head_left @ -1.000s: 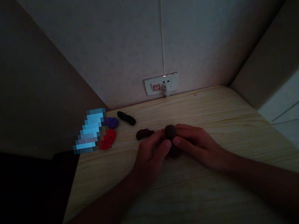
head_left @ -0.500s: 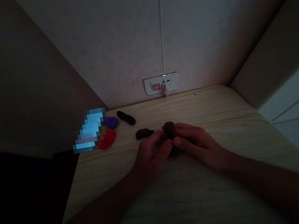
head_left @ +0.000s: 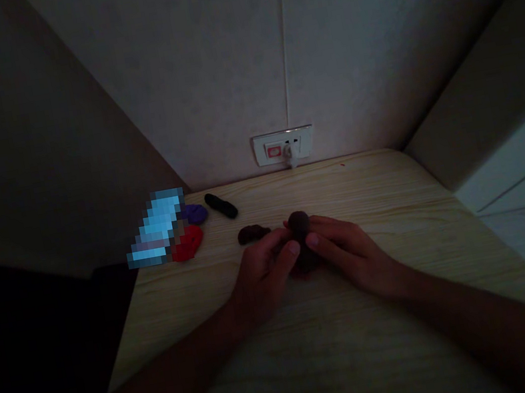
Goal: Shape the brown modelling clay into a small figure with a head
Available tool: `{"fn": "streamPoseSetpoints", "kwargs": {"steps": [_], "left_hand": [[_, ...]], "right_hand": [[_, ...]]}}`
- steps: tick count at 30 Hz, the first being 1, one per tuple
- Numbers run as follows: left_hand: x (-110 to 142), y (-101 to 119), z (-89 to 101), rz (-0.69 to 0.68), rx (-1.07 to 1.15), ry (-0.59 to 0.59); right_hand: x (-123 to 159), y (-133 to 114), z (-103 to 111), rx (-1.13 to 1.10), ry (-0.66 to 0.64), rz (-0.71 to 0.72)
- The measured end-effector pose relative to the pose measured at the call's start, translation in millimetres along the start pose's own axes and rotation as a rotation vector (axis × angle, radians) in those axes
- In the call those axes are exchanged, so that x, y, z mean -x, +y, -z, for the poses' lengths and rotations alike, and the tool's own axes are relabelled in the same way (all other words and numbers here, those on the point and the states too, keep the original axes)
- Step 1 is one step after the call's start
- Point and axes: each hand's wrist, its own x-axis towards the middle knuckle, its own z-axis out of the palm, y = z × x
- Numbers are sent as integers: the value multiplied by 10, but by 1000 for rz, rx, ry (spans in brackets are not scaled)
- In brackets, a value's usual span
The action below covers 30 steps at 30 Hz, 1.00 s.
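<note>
Between my hands stands a dark brown modelling clay figure, with a round ball on top and a wider body below. My left hand grips it from the left, thumb close to the joint under the ball. From the right, my right hand holds it too, its thumb pressed just below the ball. The fingers behind the figure are mostly hidden. A lump of dark brown clay lies on the table just beyond my left hand.
On the wood-grain table at the back left lie a black clay roll, a purple lump and a red lump. A blurred-out bright rectangle is beside them. A wall socket holds a plug behind the table.
My thumbs have moved slightly apart, the left one back to the left, so more of the figure's body shows between them. The other lumps stay in place.
</note>
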Motion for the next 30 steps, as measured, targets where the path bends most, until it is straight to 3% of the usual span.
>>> {"fn": "streamPoseSetpoints", "kwargs": {"steps": [7,13,19,30], "left_hand": [[3,-78,1,-28,77,-23],[17,-101,-16,34,89,-36],[-15,-38,5,-75,48,-9],[-24,-91,-3,3,88,4]], "right_hand": [[9,10,-1,31,12,0],[13,24,-12,7,36,-56],[15,23,-2,26,31,-37],[-2,13,-12,34,24,-13]]}}
